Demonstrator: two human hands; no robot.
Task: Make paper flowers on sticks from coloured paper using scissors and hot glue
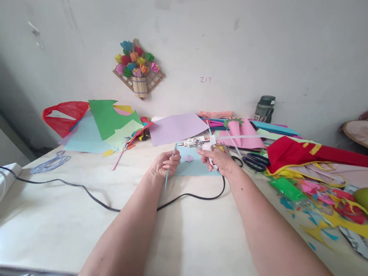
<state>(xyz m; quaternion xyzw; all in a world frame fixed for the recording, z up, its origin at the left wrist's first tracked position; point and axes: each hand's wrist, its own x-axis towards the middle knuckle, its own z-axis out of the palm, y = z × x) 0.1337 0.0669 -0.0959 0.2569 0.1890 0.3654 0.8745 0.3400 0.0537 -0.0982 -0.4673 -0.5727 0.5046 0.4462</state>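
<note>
My left hand (166, 163) is closed round a thin light-blue paper stick (166, 179), held upright. In my right hand (216, 157) is a white glue gun (212, 151), its nozzle pointing left at the top of the stick; whether the two touch is too small to tell. A black cord (196, 196) hangs from the gun and crosses the table to the left. Beneath and between my hands lies a light-blue sheet (193, 169) with a small pale purple flower shape (187, 158) on it.
Coloured paper, including a green sheet (105, 115) and a lilac sheet (176, 128), lines the back. Dark scissors (256, 162), a red cloth (291, 155) and paper scraps (334, 209) are right. A power strip (0, 180) stands at the left edge.
</note>
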